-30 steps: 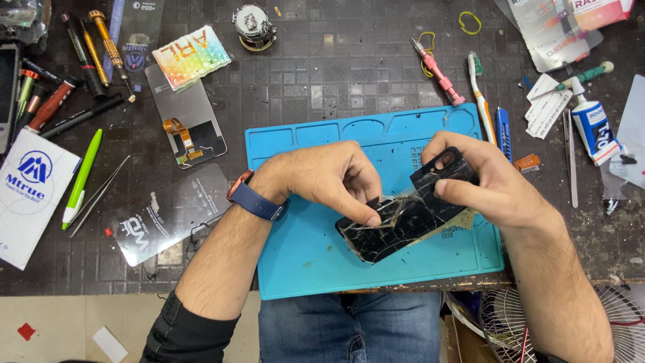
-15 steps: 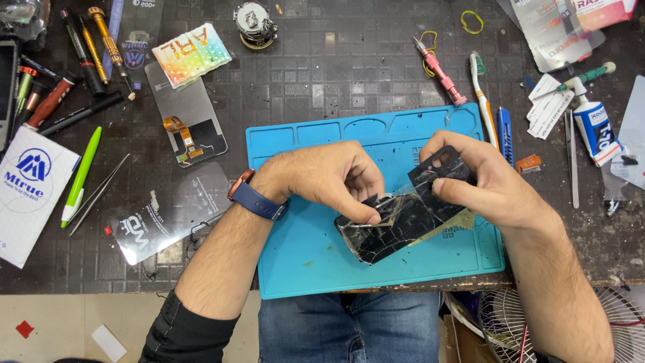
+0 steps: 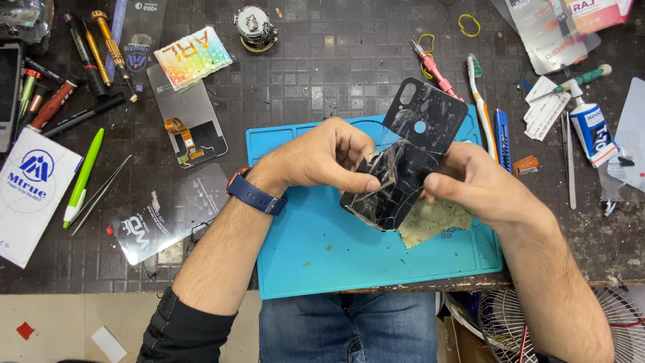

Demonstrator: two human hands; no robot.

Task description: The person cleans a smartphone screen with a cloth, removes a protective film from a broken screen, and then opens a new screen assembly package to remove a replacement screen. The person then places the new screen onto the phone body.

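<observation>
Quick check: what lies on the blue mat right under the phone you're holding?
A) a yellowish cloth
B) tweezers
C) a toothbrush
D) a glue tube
A: a yellowish cloth lies on the blue mat just below the phone, which the left hand and right hand hold above it.

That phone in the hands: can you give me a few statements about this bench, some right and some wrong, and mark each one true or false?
1. Both hands hold the black phone back cover above the blue mat. True.
2. The cover lies flat on the mat. False: it is lifted and tilted, gripped by the left hand and right hand.
3. A watch with a blue strap is on the left wrist. True.
4. A toothbrush lies to the left of the mat. False: it lies by the mat's upper right corner.
5. A yellowish cloth lies on the mat under the cover. True.
</observation>
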